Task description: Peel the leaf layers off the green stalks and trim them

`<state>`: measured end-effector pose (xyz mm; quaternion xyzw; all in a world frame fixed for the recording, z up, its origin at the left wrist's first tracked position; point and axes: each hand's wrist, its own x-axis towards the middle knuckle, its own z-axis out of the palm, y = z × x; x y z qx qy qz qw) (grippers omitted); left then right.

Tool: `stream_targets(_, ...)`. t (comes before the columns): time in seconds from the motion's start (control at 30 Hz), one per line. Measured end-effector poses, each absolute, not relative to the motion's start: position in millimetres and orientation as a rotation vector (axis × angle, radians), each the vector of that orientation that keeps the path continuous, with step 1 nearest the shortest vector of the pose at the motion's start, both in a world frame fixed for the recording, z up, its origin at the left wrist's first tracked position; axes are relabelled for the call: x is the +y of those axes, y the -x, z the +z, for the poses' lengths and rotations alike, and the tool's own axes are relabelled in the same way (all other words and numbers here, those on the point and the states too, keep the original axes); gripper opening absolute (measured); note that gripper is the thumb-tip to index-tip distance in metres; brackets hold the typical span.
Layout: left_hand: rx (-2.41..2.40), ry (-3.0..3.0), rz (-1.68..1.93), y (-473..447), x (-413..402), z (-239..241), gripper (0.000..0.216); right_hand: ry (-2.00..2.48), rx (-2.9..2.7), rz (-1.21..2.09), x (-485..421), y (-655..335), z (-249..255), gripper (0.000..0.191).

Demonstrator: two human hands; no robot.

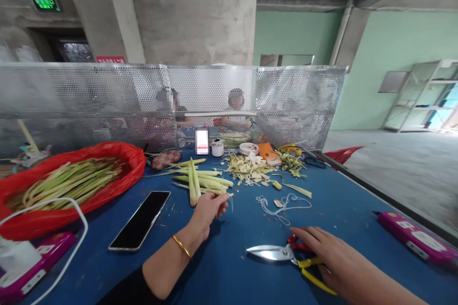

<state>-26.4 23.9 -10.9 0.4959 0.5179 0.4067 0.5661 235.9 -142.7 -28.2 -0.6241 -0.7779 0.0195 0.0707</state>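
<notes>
left hand (pixel 209 209): its fingers are curled in, so the gap is narrow. i can't tell if the fingertips pinch anything. a gold bangle (pixel 181 246), thin and round, is on the wrist.
right hand (pixel 334 255): it lies over the shears' handles, fingers on the red one. i can't tell how tight it is. maybe it rests there to keep them ready.
shears (pixel 270 252): shiny, smooth metal blades, closed, with one red and one yellow handle. they lie flat, pointing left.
green stalks (pixel 211 182): right by the left hand, in a small loose pile, maybe to be easy to reach. they look long and smooth, pale at one end.
string (pixel 282 208): thin, white and soft, in messy loops beyond the shears.
scraps (pixel 246 169): a heap of curly, leafy bits, maybe pushed back for room.
black phone (pixel 140 221): flat, glassy, left of the left arm.
red bag (pixel 138 155): crinkly plastic, its rim rolled wide, maybe so the long stems (pixel 71 183) inside are easy to grab.
table (pixel 214 276): flat and blue, under it all.
metal screen (pixel 304 100): full of little holes, at the back. two people sit behind it.
</notes>
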Motion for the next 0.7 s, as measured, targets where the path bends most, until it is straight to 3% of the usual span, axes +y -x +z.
stream_targets(0.13,1.189,-1.134,0.941,29,24,-7,0.029,1.819,-2.368,0.178,-142,-234,-23,0.082)
stream_targets(0.23,1.17,-1.099,0.941,31,24,-6,0.028,1.691,-2.222,0.469,-144,-228,-26,0.08)
stream_targets(0.37,1.13,-1.037,0.942,31,23,-5,0.024,1.512,-1.561,1.057,-144,-202,-28,0.056)
stream_targets(0.5,1.101,-0.978,0.932,30,22,-4,0.021,1.202,-0.912,1.567,-137,-170,-25,0.052)
stream_targets(0.7,1.051,-0.854,1.015,28,21,0,0.021,0.901,-0.798,1.787,-121,-144,-27,0.063)
